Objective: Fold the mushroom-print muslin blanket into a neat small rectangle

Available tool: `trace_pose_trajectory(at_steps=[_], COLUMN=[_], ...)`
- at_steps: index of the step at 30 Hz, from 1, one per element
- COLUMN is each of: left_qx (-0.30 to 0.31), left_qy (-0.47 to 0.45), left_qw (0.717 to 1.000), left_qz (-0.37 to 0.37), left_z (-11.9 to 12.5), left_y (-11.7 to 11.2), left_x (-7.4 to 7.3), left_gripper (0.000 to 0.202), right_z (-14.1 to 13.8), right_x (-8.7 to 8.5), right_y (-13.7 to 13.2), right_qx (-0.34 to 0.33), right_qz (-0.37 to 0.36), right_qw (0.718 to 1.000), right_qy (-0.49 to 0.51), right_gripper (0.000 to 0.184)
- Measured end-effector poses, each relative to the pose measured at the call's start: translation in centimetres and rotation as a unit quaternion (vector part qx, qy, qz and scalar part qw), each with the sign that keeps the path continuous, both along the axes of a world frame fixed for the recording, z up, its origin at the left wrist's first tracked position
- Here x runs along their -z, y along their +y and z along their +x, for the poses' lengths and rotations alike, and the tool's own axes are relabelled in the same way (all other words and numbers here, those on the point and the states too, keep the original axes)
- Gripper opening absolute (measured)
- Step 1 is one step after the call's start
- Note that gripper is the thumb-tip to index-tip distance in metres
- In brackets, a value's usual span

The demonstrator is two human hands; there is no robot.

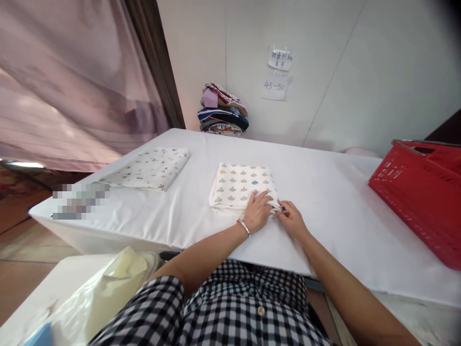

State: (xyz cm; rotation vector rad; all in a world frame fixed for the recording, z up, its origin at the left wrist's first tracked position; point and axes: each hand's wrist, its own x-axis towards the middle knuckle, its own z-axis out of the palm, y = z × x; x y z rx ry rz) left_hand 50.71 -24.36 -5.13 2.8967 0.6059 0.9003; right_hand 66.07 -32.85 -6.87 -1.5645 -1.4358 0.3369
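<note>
1. A checked shirt (230, 312) fills the near edge.
2. The left hand (257, 210) lies flat, fingers spread, on the folded patterned cloth (237, 185), which sits mid-way along the white table (331, 192).
3. The right hand (293, 220) curls at that cloth's near right corner; I cannot tell whether it grips.
4. A red basket (421, 202) stands at the right.

Bare counter (324, 192) is left between folded cloth (239, 185) and red basket (421, 202); the left is bounded by a second cloth (151, 168), the rear by stacked clothes (223, 113).
</note>
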Motion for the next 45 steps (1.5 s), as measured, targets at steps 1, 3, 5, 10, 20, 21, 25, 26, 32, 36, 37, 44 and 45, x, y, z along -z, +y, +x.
trace_pose_trajectory(at_steps=[1, 3, 5, 10, 20, 21, 25, 26, 32, 36, 37, 44, 45], left_qx=[0.0, -0.001, -0.001, 0.008, 0.08, 0.077, 0.054, 0.047, 0.027, 0.042, 0.036, 0.007, 0.005], left_qy=[0.002, 0.003, 0.004, 0.016, 0.042, 0.04, 0.038, 0.038, 0.047, 0.075, 0.073, 0.045, 0.043], left_qw=[1.0, 1.0, 1.0, 0.999, 0.995, 0.995, 0.998, 0.998, 0.998, 0.994, 0.994, 0.996, 0.996], left_qz=[-0.002, -0.005, -0.004, 0.032, 0.047, 0.039, 0.017, 0.015, 0.037, 0.073, 0.078, 0.081, 0.079], left_z=[0.0, -0.1, -0.2, 0.0, -5.4, -6.5, -9.7, -9.9, -7.6, -6.2, -6.1, -7.5, -7.8], left_y=[0.0, -0.1, -0.2, -0.3, 2.2, 2.7, 4.0, 4.0, 2.7, 2.3, 2.4, 3.3, 3.4], left_x=[0.0, -0.1, -0.1, 0.1, -0.7, -0.8, -1.4, -1.5, -1.9, -2.0, -1.9, -1.7, -1.7], left_gripper=[0.014, 0.014, 0.015, 0.02, 0.025, 0.024, 0.022, 0.021, 0.021, 0.026, 0.025, 0.025, 0.025], right_z=[0.0, -0.1, -0.2, -0.5, -1.4, -1.4, -1.5, -1.5, -1.5, -1.5, -1.5, -1.5, -1.4], right_x=[0.0, 0.0, -0.1, -0.2, -0.5, -0.5, -0.6, -0.6, -0.6, -0.7, -0.7, -0.8, -0.8], right_y=[0.1, 0.2, 0.4, 0.5, 0.4, 0.4, 0.3, 0.3, 0.2, -0.1, -0.1, -0.2, -0.2], right_qx=[0.006, 0.019, 0.027, 0.043, 0.053, 0.053, 0.054, 0.055, 0.057, 0.051, 0.05, 0.051, 0.049], right_qz=[-0.002, -0.01, -0.018, -0.024, -0.01, -0.014, -0.025, -0.025, -0.023, -0.022, -0.024, -0.03, -0.03], right_qw=[1.0, 1.0, 0.998, 0.993, 0.99, 0.99, 0.992, 0.992, 0.991, 0.992, 0.992, 0.991, 0.992], right_qy=[-0.004, -0.021, -0.044, -0.106, -0.131, -0.126, -0.114, -0.113, -0.118, -0.114, -0.113, -0.117, -0.116], right_gripper=[0.035, 0.036, 0.037, 0.037, 0.038, 0.038, 0.041, 0.041, 0.041, 0.043, 0.043, 0.042, 0.043])
